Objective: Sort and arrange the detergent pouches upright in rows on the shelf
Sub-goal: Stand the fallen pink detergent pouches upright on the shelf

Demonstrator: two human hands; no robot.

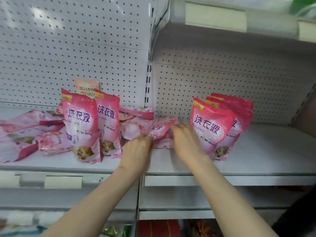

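Both hands work a flat pouch [160, 129] mid-shelf, left hand [136, 147] pinching its corner, right hand [186, 139] blurred, grip unclear; risk: elbow topples upright pouches [212, 127] w/ lift.

Mid-frame, the left hand [136, 146] and right hand [186, 142] both reach to a tilted pink pouch [161, 128] lying on the white shelf [265, 154]. Two upright pouches [90, 127] stand left of centre, with a flat heap [25, 134] at far left. A short upright row [220, 127] stands at right, before the pegboard [68, 48].
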